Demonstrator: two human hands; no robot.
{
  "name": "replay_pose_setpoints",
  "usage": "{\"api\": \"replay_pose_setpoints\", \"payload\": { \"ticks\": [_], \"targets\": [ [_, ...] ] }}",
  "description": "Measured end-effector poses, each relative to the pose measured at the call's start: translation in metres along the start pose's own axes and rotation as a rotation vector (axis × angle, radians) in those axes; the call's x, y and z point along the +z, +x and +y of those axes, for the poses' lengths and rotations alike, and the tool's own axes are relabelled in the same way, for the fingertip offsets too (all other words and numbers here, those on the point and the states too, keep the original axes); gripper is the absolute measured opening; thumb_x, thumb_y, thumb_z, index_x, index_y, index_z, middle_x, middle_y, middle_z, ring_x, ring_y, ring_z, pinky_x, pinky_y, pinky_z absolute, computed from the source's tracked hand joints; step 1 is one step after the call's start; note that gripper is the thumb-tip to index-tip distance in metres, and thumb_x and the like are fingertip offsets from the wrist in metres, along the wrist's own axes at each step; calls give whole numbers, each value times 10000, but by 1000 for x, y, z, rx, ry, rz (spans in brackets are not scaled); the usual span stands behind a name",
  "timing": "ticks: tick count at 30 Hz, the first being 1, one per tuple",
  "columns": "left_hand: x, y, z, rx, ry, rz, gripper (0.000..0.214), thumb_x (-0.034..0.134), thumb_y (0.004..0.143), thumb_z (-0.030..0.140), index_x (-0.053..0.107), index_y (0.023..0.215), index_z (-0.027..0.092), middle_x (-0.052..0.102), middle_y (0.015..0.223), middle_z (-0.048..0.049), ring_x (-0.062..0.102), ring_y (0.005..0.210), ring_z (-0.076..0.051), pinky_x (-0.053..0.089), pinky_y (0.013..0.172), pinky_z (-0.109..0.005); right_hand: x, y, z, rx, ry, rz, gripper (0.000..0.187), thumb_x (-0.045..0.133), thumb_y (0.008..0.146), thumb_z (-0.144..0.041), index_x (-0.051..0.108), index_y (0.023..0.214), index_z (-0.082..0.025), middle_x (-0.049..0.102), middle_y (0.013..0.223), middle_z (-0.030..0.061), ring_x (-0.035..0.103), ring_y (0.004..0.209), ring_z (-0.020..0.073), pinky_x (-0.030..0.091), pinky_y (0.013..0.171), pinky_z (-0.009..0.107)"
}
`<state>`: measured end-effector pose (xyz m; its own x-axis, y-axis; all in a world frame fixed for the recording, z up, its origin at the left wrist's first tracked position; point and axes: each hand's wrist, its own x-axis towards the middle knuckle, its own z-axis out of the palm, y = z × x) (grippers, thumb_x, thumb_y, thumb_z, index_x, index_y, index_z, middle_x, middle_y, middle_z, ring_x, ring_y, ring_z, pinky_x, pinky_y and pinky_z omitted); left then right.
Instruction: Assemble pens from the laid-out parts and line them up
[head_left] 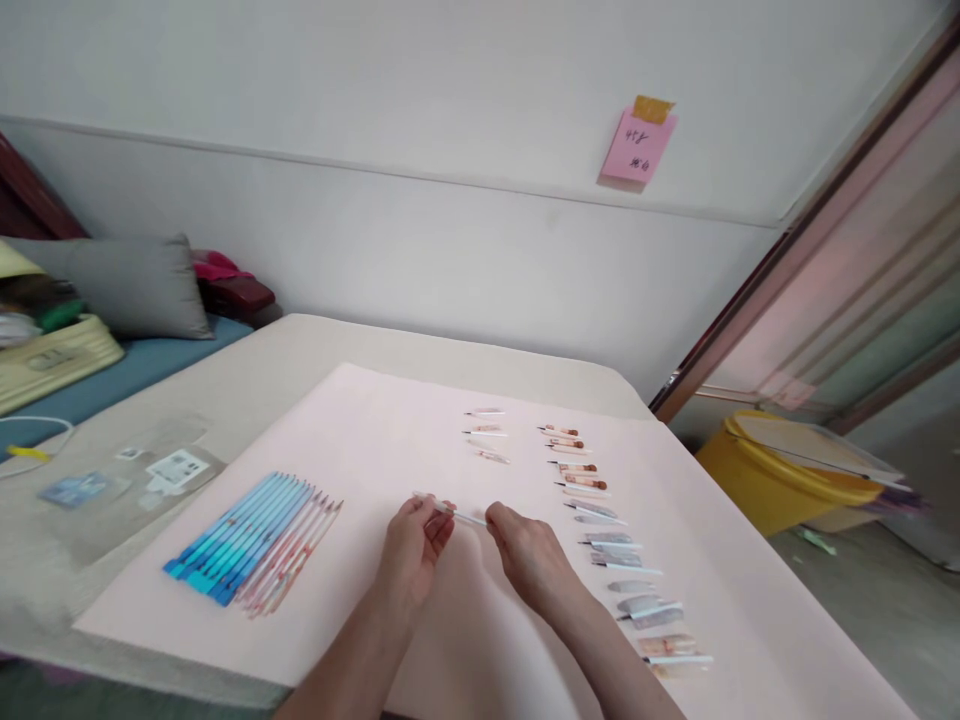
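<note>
My left hand (420, 530) is closed, pinching a short, thicker whitish pen piece (429, 499) between thumb and fingers. A thin white pen refill (470, 518) runs from that piece to my right hand (525, 545), whose closed fingers grip its other end. Whether the refill goes inside the piece is too small to tell. Both hands are just above the pink sheet (405, 420). Beyond them lie a few slim pen parts (487, 432). To the right runs a column of thin refills with dark tips (626, 568), paired with brown, grey and pinkish pen barrels (611, 540).
Blue pens (244, 535) and pink pens (296, 560) lie side by side at the left. Clear plastic bags (142, 480) lie at the table's left edge. A yellow bin (787, 470) stands on the floor at right. A white wall (450, 250) bounds the back.
</note>
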<state>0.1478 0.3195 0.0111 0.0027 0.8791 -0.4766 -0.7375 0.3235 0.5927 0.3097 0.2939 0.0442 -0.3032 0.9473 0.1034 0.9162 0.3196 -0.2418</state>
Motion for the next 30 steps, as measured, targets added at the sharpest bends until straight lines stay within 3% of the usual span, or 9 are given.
{"api": "replay_pose_setpoints", "payload": {
  "ticks": [19,30],
  "targets": [
    [1,-4,6,61,6,-31,73,627,749,170,560,751,141,653,804,-90,633,713,-129,530,653,-237,-4,1,-7,1,179,17,151,327,868,-159,458,811,-209,549,674,-5,449,535,120,268,504,210],
    [14,-28,-13,-10,80,-164,125,631,749,247,534,779,173,638,774,-38,626,708,-133,500,681,-254,5,2,-15,65,436,29,156,298,917,-268,414,821,-225,552,645,-21,495,536,127,306,514,203]
  ]
}}
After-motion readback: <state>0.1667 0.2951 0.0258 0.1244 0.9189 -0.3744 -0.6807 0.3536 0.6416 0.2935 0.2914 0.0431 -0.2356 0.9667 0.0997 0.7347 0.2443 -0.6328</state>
